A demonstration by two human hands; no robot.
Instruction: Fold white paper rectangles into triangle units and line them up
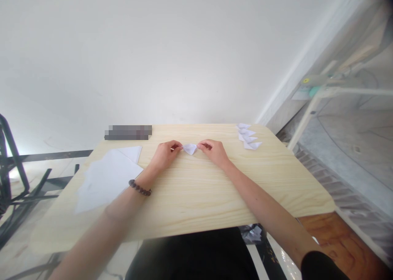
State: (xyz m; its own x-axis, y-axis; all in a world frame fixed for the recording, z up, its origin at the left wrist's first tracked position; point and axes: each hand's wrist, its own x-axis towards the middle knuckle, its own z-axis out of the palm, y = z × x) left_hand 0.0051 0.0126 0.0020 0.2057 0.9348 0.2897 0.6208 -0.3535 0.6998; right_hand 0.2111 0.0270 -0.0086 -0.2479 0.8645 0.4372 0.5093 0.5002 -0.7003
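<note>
A small folded piece of white paper (190, 149) is stretched between both hands above the middle of the table. My left hand (167, 153), with a dark bead bracelet on the wrist, pinches its left corner between thumb and fingertips. Its right corner is pinched the same way by my right hand (213, 151). The paper's lower edge comes to a point towards me. Several folded white paper shapes (251, 145) with pointed ends stand in a row at the back right of the table.
Loose white sheets (107, 177) lie in a spread stack on the left of the wooden table (190, 206). A pixelated dark object (128, 132) is at the back left. A white wall rises behind. A dark metal frame (18, 161) stands at left, a pale one (307, 120) at right.
</note>
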